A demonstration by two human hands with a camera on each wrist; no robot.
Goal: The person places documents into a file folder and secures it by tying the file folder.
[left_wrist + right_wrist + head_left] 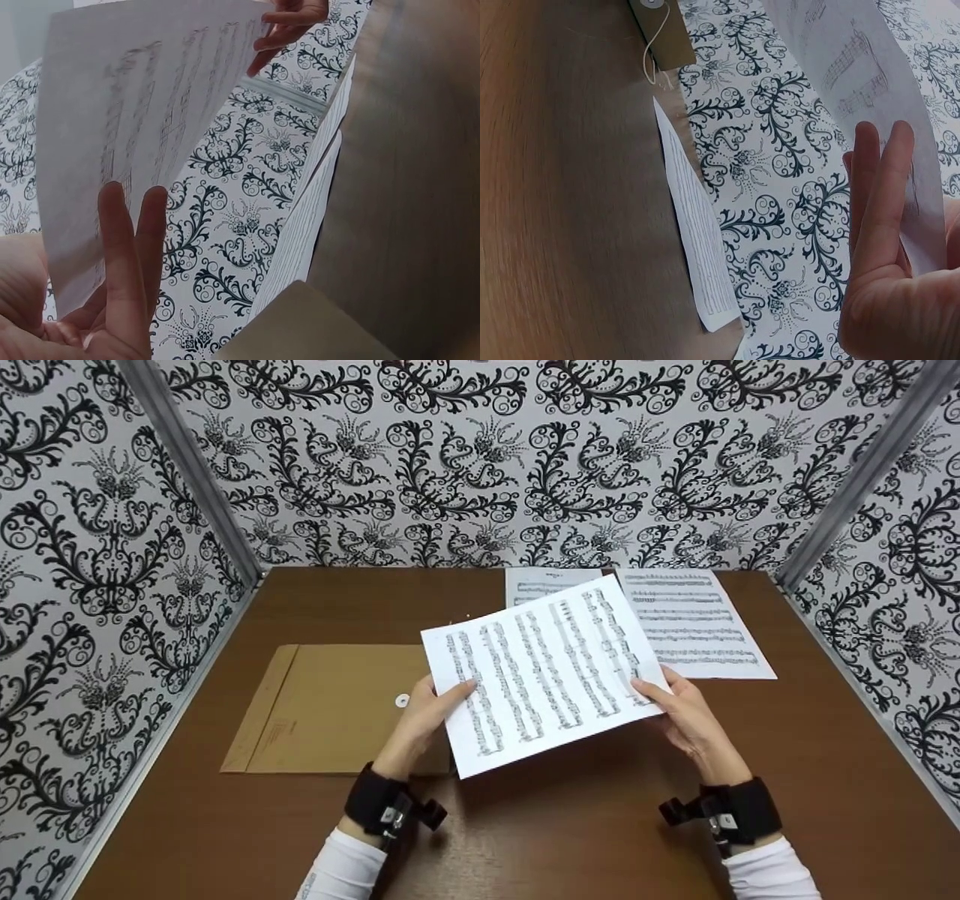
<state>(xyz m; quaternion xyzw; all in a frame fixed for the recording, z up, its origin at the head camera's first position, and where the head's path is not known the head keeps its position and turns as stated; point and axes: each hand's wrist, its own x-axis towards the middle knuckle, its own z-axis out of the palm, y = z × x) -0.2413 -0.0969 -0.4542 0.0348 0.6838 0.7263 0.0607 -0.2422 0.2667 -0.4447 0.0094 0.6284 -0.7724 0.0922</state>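
A white sheet of printed music [544, 671] is held tilted above the brown table [570, 832]. My left hand [427, 712] pinches its left edge, thumb on top and fingers [131, 247] underneath. My right hand [679, 709] pinches its right edge the same way, fingers [877, 195] behind the paper [870, 82]. In the left wrist view the underside of the sheet [142, 112] fills the upper left, with the right hand's fingertips [289, 22] at its far edge.
A tan string-tie envelope [330, 709] lies flat on the table to the left, partly under the held sheet. Two more music sheets [686, 622] lie at the back right. Patterned walls [480, 457] close in the table on three sides.
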